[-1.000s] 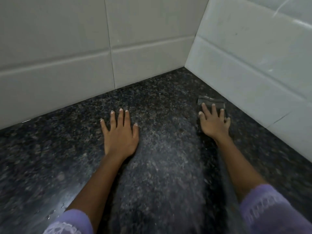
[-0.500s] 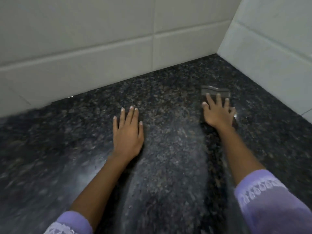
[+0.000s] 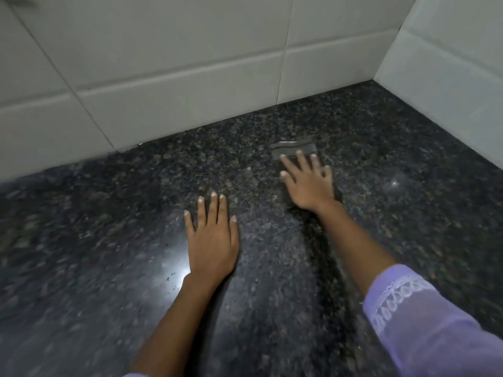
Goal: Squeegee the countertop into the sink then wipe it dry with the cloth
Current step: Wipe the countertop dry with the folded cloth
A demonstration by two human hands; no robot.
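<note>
Pale glazed wall tiles (image 3: 174, 63) along the back, split by thin grout lines (image 3: 285, 53); more of the same tiling on a second wall (image 3: 449, 63) to the right, meeting the first in a corner at upper right, slightly blurred throughout

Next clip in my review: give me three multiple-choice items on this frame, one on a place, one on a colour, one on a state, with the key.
1. Where is the dark grey cloth?
A. under the right hand
B. under the left hand
C. hanging on the wall

2. What colour is the sleeve?
A. red
B. lilac
C. black

3. How is the left hand?
A. clenched
B. flat, fingers spread on the speckled black granite countertop
C. raised

Key: A, cloth edge shows beyond the right fingertips; B, pale purple with white lace; B, palm down, nothing held.
</note>
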